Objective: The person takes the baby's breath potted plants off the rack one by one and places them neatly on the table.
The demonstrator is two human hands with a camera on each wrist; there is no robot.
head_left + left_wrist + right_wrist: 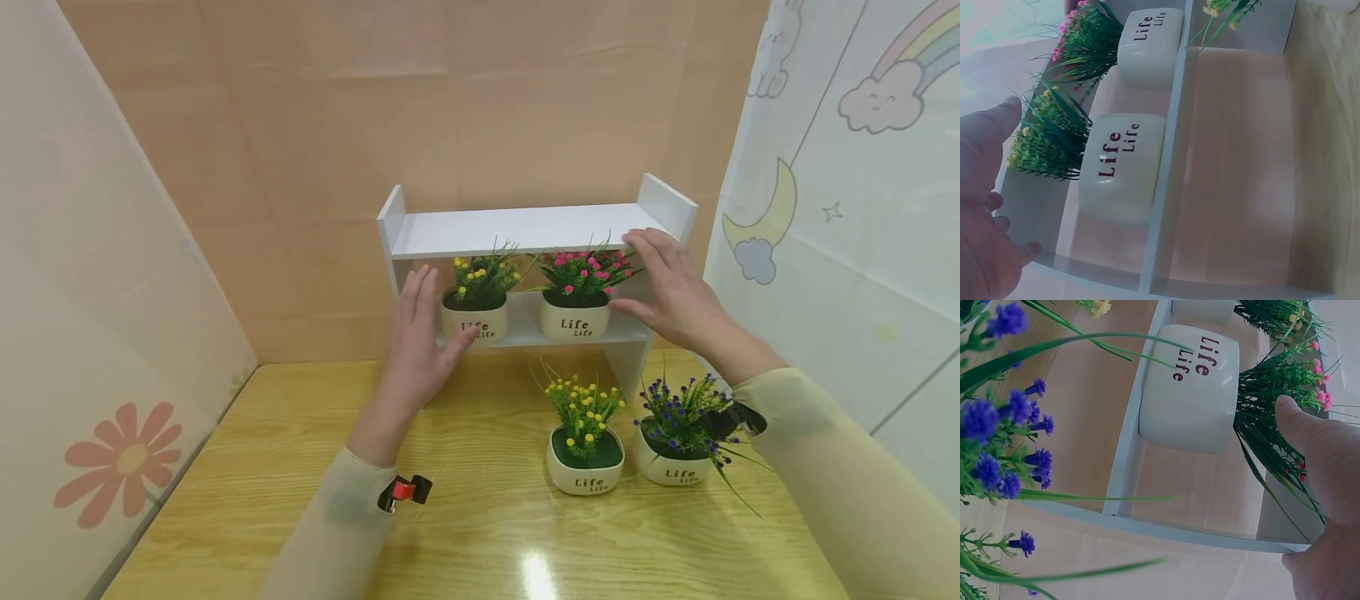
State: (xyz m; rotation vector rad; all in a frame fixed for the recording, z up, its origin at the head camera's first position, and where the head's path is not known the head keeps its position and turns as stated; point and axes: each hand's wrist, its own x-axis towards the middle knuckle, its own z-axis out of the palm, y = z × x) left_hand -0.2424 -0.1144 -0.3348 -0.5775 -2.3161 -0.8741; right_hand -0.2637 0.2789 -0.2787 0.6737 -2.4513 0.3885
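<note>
A white two-tier shelf (pixel 517 229) stands at the back of the table. On its lower board sit a cream pot of yellow flowers (pixel 475 312) at left and a cream pot of pink flowers (pixel 576 312) at right. My left hand (pixel 416 346) is in front of the shelf's left side, fingers extended and thumb spread before the yellow-flower pot. At the right end, my right hand (pixel 675 287) has its fingers by the top board and its thumb near the pink flowers (pixel 1321 394). Whether either hand touches the shelf cannot be told. Neither holds anything.
A second pot of yellow flowers (pixel 585 458) stands on the wooden table (pixel 480 517), in front of the shelf. Beside it, a pot of purple flowers (pixel 675 458) sits below my right wrist, its long leaves spreading out. Printed cloth walls (pixel 847 275) flank the table.
</note>
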